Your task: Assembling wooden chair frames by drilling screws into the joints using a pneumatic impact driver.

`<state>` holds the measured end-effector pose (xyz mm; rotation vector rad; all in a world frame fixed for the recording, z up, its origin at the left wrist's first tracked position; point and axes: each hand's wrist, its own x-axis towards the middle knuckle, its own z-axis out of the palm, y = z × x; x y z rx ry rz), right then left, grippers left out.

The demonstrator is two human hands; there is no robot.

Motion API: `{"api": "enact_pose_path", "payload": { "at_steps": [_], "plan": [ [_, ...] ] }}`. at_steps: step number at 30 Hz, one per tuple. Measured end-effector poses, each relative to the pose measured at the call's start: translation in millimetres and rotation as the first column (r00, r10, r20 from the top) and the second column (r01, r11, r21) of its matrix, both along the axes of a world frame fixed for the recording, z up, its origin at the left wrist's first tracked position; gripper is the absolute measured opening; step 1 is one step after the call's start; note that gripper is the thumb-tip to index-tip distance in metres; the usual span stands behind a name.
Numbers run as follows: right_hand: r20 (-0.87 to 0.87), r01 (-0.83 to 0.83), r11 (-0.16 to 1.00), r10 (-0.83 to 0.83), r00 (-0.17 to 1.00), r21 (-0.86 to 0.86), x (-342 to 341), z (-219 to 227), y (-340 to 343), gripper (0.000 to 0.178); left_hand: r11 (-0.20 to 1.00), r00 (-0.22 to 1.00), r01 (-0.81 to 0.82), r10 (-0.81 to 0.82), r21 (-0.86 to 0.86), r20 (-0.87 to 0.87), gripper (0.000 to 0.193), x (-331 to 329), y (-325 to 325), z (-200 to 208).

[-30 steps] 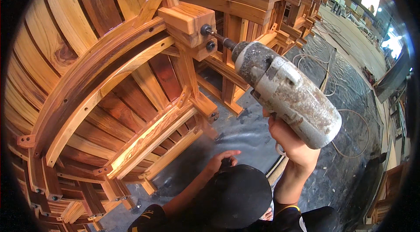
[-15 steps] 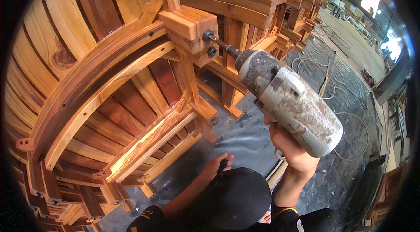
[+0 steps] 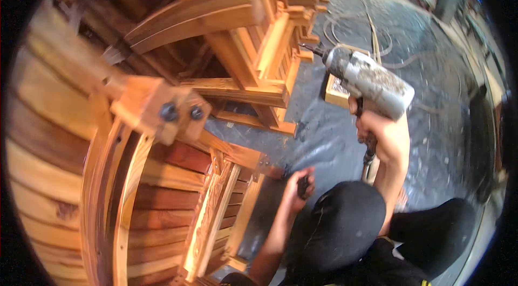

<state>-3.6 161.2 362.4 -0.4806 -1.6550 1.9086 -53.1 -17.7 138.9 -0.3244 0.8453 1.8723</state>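
A dark, wrinkled plastic sheet [image 3: 324,143] covers the workshop floor, with a pale hose [image 3: 389,43] looping across it. Above it, the right hand [image 3: 382,128] is clamped round the handle of a silver-grey metal power driver [image 3: 372,82] with a barrel-shaped body, its casing scuffed and stained brown. The driver's long axis slants from upper left to lower right; its slim dark bit [image 3: 313,49] points to the upper left, well apart from the bolts. Just behind the driver sits a shallow yellowish wooden box [image 3: 337,100] of small shiny pieces. The left hand [image 3: 293,191] is half curled around small black pieces [image 3: 304,185], too blurred to identify. Farther left, two round black bolt heads [image 3: 169,112] sit in a brown wooden block [image 3: 137,104] on slatted wooden furniture [image 3: 164,200].
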Motion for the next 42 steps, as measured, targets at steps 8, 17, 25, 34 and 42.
{"api": "enact_pose_path", "payload": {
  "at_steps": [8,17,25,34,42],
  "plan": [
    [-0.024,0.048,0.975,-0.055,0.998,-0.219,-3.7,-63.8,39.7,0.042,0.996,0.987,0.078,-0.083,-0.043,-0.134,0.03,-34.2,25.6,8.8],
    [-0.002,-0.097,0.897,0.106,0.994,-0.431,-36.3,-111.4,51.8,0.03,0.945,0.914,-0.316,0.326,-0.082,0.242,0.03,-28.7,3.8,-10.8],
    [0.051,-0.2,0.803,0.275,0.96,-0.562,-46.4,-146.5,84.5,0.02,0.929,0.937,-0.256,0.306,-0.266,0.167,0.029,27.4,23.1,-3.9],
    [-0.049,-0.24,0.603,0.316,0.948,-0.761,-18.4,-161.9,148.2,0.02,0.88,0.966,-0.244,0.256,-0.407,-0.027,0.028,51.8,82.5,44.8],
    [0.006,-0.165,0.546,0.297,0.955,-0.821,-12.3,-204.4,178.9,0.024,0.916,0.987,-0.124,0.076,-0.381,-0.14,0.029,29.1,120.6,55.8]
  ]
}}
